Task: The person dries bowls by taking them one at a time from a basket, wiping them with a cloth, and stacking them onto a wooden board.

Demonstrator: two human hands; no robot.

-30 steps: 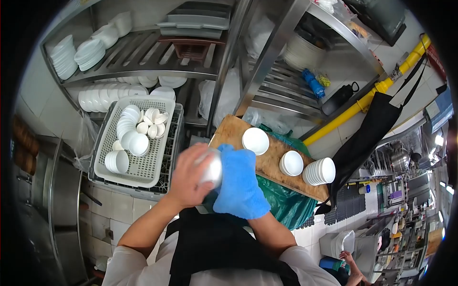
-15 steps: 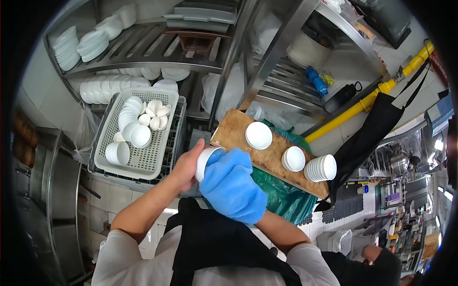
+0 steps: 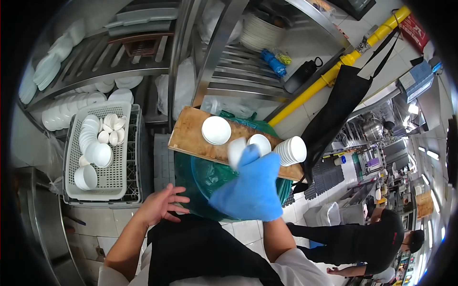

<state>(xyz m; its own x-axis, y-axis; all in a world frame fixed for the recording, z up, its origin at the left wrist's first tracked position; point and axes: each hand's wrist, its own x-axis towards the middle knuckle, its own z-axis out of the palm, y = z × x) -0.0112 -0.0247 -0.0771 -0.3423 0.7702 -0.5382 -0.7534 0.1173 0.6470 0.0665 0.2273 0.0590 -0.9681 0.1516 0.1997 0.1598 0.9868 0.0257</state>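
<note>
My left hand (image 3: 164,205) is raised with its fingers spread, holding nothing, in front of my black apron (image 3: 205,248). A blue cloth (image 3: 253,190) covers my right hand (image 3: 274,224), hiding its fingers. Through the cloth it grips a small white bowl (image 3: 235,155), blurred by motion, over the front edge of a worn wooden board (image 3: 188,127). On the board are a larger white bowl (image 3: 216,130), seemingly stacked, a smaller bowl (image 3: 260,144) close behind the held one, and a tilted stack of small bowls (image 3: 291,150) at the right end.
A pale plastic basket (image 3: 122,176) with white bowls and spoons stands at left on a grey crate. Green plastic bags (image 3: 191,174) lie below the board. Metal shelves (image 3: 238,74), a yellow pipe (image 3: 305,100) and a hanging black apron (image 3: 334,109) are behind. A person (image 3: 367,238) stands at right.
My left hand has let go of the white bowl and opened. My right hand has carried bowl and cloth right, to the board. The view has turned right, and a person in black shows more fully.
</note>
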